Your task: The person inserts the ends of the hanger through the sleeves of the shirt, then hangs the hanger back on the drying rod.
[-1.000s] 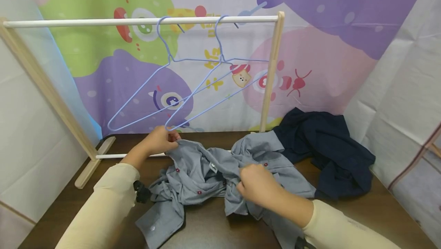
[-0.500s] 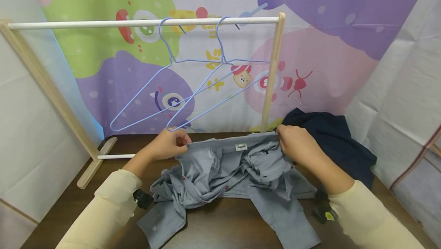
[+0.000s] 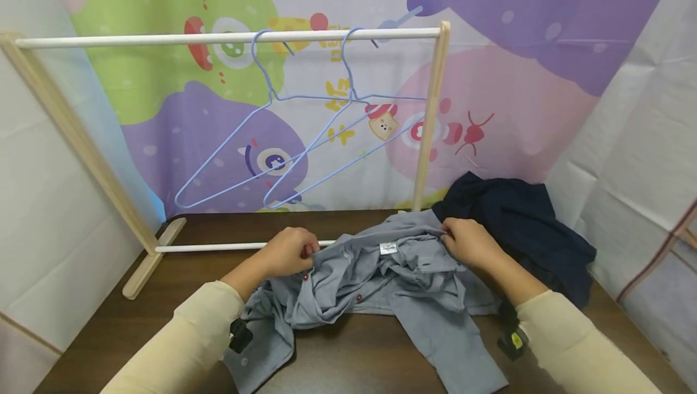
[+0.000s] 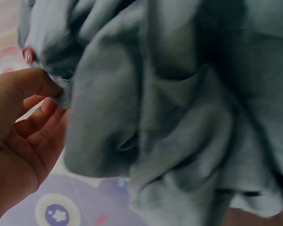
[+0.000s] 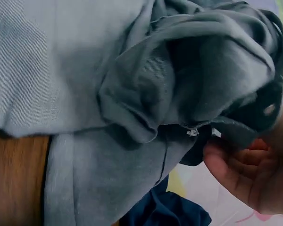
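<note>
A crumpled grey shirt (image 3: 348,279) with small red buttons and a white neck label (image 3: 388,248) lies across the table. My left hand (image 3: 291,253) pinches its upper edge on the left. In the left wrist view, the thumb and fingertips of the left hand (image 4: 30,122) close on a bit of cloth near a red button (image 4: 29,55). At the other end of the collar, my right hand (image 3: 471,242) grips the upper right edge. Its fingers (image 5: 236,174) curl at the cloth in the right wrist view. One sleeve (image 3: 446,339) trails toward the front.
Behind the shirt stands a rack with a white top rail (image 3: 163,40) and wooden posts (image 3: 430,115). Two blue wire hangers (image 3: 223,146) hang from the rail. A dark navy garment (image 3: 523,218) lies heaped at the back right of the brown table (image 3: 348,357).
My right hand has moved from the shirt's middle to its upper right edge and gripped it. The shirt's collar was stretched out, then lowered and slackened as the left hand moved right and down.
</note>
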### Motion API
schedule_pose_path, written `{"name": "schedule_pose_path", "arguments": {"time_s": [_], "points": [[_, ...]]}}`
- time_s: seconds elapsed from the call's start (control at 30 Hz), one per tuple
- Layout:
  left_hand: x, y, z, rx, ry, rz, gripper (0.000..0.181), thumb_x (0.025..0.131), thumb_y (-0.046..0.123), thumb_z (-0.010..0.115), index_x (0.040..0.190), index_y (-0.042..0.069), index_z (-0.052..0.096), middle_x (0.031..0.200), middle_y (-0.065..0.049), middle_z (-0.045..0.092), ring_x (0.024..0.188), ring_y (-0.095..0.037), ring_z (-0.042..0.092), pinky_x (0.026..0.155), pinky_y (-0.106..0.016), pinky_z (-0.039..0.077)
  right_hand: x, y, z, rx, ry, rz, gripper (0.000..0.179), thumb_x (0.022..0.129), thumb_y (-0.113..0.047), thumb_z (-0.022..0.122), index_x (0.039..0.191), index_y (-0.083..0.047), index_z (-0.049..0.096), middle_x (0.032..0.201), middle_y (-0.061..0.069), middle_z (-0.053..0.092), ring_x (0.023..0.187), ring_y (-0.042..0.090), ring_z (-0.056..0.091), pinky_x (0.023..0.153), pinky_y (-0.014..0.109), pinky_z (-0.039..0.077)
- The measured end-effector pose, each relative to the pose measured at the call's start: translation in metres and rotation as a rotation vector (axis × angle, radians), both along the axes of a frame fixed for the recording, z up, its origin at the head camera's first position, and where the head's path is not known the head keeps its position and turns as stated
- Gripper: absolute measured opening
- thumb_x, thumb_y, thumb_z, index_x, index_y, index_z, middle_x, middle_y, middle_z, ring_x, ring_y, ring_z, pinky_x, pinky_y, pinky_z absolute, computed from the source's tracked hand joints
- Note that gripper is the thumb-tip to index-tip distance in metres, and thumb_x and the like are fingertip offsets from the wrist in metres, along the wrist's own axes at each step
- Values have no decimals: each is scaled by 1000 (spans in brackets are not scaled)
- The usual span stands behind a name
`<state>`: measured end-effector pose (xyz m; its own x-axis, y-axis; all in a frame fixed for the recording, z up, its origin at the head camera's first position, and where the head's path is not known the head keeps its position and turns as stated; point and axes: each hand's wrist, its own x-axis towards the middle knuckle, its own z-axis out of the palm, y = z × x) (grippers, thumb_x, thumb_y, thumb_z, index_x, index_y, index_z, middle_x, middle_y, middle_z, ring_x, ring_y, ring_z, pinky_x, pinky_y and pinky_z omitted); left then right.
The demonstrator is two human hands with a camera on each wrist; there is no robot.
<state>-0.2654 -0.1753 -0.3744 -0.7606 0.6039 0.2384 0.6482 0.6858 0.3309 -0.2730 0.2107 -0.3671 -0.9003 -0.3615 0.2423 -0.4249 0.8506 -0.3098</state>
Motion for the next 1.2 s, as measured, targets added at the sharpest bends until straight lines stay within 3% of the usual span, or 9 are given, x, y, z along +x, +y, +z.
{"name": "schedule_pose_path", "arguments": {"time_s": [0.13,0.3,0.43,0.53,0.7,0.87,1.0,1.2], "points": [[6,-1,-9,12,-94,37,14,78,1,70,92,6,68,80,1,64,71,-11,58,67,-31,50,12,6,5,-196,-204,-18,23,94,-20,63,102,2,63,75,4,59,58,17,56,55,35,49],[10,-5,-16,110,-235,118,19,85,6,68,104,2,67,88,-2,69,77,-13,64,70,-33,52,33,9,10,-379,-477,-24,56,88,-35,72,120,8,54,82,9,61,62,21,63,58,39,55],[12,-9,-19,161,-246,131,18,84,4,68,102,2,67,82,0,67,72,-11,60,66,-33,50,51,5,6,-407,-614,29,64,83,-32,78,122,10,51,82,9,62,69,23,63,58,38,55],[15,-11,-19,200,-219,150,17,83,1,65,100,2,67,79,1,64,66,-10,55,62,-31,47,64,-1,1,-355,-612,71,53,80,-27,81,111,7,55,76,6,62,62,22,61,54,37,53],[20,-10,-11,289,-156,254,17,81,0,63,97,2,68,79,-1,62,66,-13,51,62,-31,46,75,-11,-3,-156,-388,85,30,73,-11,79,93,-1,60,70,-1,57,57,14,54,54,31,48],[28,-8,0,354,-19,340,15,81,2,62,93,7,70,86,-3,65,77,-17,56,71,-36,49,74,-9,8,-19,-137,21,20,71,0,73,89,0,66,76,0,62,68,14,56,62,36,49],[35,-6,10,402,112,357,15,82,1,62,90,8,72,91,-3,66,76,-17,56,69,-36,48,71,-1,29,-26,83,-68,15,75,1,68,89,1,69,77,6,65,65,19,56,60,41,48],[40,2,21,470,272,327,16,79,-3,63,86,8,71,86,-3,65,69,-16,50,62,-33,44,59,6,55,-104,511,-200,14,87,-1,58,97,5,65,90,22,66,67,37,61,58,55,49]]}}
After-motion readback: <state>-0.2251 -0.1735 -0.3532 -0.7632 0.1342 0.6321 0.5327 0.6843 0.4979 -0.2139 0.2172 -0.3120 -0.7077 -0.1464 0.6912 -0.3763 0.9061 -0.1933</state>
